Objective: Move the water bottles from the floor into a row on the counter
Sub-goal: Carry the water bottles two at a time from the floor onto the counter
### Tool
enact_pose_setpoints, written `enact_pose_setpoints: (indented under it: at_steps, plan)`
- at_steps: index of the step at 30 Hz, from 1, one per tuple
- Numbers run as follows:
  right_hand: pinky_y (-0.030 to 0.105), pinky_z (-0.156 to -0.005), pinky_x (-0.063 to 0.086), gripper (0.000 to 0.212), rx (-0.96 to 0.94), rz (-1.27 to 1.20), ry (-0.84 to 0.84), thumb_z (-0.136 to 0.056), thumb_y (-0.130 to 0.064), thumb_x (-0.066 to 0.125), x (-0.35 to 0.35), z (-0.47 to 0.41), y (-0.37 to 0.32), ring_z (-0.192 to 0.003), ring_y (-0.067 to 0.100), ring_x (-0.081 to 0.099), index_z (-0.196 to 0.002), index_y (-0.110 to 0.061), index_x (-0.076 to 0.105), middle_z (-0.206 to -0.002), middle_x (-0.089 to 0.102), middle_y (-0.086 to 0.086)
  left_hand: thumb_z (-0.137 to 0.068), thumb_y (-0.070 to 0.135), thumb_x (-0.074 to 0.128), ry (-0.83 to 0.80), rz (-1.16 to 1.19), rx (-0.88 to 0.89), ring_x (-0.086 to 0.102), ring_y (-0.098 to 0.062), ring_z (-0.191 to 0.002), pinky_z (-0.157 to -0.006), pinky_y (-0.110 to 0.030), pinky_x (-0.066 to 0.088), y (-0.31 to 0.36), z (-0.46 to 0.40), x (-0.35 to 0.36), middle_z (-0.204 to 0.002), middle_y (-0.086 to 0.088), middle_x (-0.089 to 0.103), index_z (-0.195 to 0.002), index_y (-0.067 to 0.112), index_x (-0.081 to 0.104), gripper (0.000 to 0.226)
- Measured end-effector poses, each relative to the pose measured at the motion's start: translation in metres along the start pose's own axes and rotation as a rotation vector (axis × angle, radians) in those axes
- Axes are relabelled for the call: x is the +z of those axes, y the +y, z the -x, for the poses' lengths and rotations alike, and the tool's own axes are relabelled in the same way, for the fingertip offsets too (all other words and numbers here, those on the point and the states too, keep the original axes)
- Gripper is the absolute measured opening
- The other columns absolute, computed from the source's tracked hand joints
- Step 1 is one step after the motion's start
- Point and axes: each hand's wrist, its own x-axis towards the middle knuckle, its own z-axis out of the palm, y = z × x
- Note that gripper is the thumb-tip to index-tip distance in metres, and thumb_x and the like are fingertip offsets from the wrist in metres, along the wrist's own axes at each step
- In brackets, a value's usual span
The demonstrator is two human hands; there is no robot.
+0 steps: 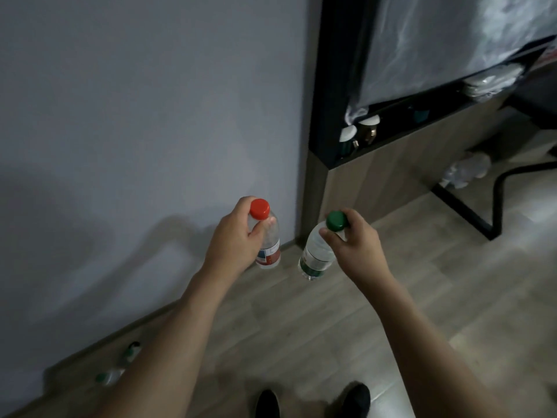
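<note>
My left hand [233, 236] grips the neck of a clear water bottle with a red cap [269, 245] and a red and blue label, held upright above the floor near the wall. My right hand [354, 239] grips a clear bottle with a green cap [316, 254] by its neck, hanging tilted a little to the left. Two more bottles lie on the floor by the skirting at lower left, one with a green cap [110, 377] and another [132, 350] behind it. The counter [388, 143] is the dark shelf edge at upper right.
A grey wall fills the left half. On the dark shelf stand two white-lidded containers [360, 131], with a shiny plastic-covered panel [452, 40] above. A black metal frame leg [470, 206] and a crumpled plastic bag [465, 171] sit on the wooden floor at right. My shoes [313, 401] show at the bottom.
</note>
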Motion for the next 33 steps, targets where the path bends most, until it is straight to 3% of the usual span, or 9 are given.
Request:
enact_pose_setpoints:
  at_steps: [4, 11, 15, 18, 23, 33]
  plan:
    - [0.024, -0.075, 0.046, 0.029, 0.039, -0.007, 0.041, -0.086, -0.026, 0.07, -0.051, -0.008, 0.035, -0.087, 0.008, 0.057, -0.112, -0.018, 0.059, -0.092, 0.061, -0.012, -0.09, 0.04, 0.061, -0.039, 0.012, 0.031, 0.062, -0.013, -0.093, -0.079, -0.033, 0.053, 0.038, -0.015, 0.052, -0.099, 0.007, 0.064, -0.112, 0.027, 0.052, 0.027]
    - [0.007, -0.065, 0.042, 0.026, 0.11, -0.042, 0.141, -0.086, -0.028, 0.07, -0.158, -0.01, 0.103, -0.089, -0.004, 0.057, -0.108, -0.028, 0.057, -0.094, 0.061, -0.016, -0.09, 0.036, 0.064, -0.104, 0.028, 0.093, 0.061, -0.016, -0.095, -0.081, -0.04, 0.053, 0.118, -0.038, 0.141, -0.099, 0.007, 0.064, -0.109, 0.029, 0.054, 0.023]
    - [0.0, -0.064, 0.039, 0.024, 0.132, -0.045, 0.235, -0.086, -0.026, 0.07, -0.221, -0.006, 0.133, -0.086, -0.013, 0.055, -0.106, -0.027, 0.057, -0.091, 0.06, -0.019, -0.089, 0.038, 0.064, -0.133, 0.082, 0.185, 0.06, -0.008, -0.093, -0.074, -0.028, 0.049, 0.169, -0.05, 0.19, -0.095, 0.018, 0.062, -0.109, 0.031, 0.055, 0.022]
    - [0.002, -0.065, 0.041, 0.025, 0.158, -0.048, 0.325, -0.086, -0.024, 0.071, -0.265, 0.003, 0.154, -0.087, -0.009, 0.057, -0.106, -0.025, 0.057, -0.091, 0.061, -0.018, -0.088, 0.04, 0.065, -0.186, 0.138, 0.232, 0.059, 0.0, -0.091, -0.073, -0.02, 0.044, 0.205, -0.059, 0.229, -0.093, 0.026, 0.061, -0.107, 0.035, 0.055, 0.021]
    - [0.02, -0.077, 0.049, 0.03, 0.254, -0.025, 0.455, -0.088, -0.026, 0.069, -0.327, 0.016, 0.185, -0.092, 0.002, 0.059, -0.115, -0.022, 0.058, -0.101, 0.064, -0.012, -0.083, 0.042, 0.065, -0.3, 0.215, 0.332, 0.061, -0.007, -0.091, -0.082, -0.033, 0.052, 0.264, -0.073, 0.295, -0.094, 0.017, 0.063, -0.106, 0.03, 0.057, 0.028]
    - [0.017, -0.073, 0.045, 0.024, 0.373, 0.016, 0.629, -0.085, -0.025, 0.071, -0.4, -0.011, 0.239, -0.087, 0.001, 0.059, -0.107, -0.023, 0.06, -0.094, 0.064, -0.013, -0.082, 0.043, 0.064, -0.437, 0.29, 0.454, 0.058, 0.004, -0.092, -0.077, -0.023, 0.047, 0.326, -0.123, 0.407, -0.098, 0.026, 0.062, -0.105, 0.034, 0.056, 0.026]
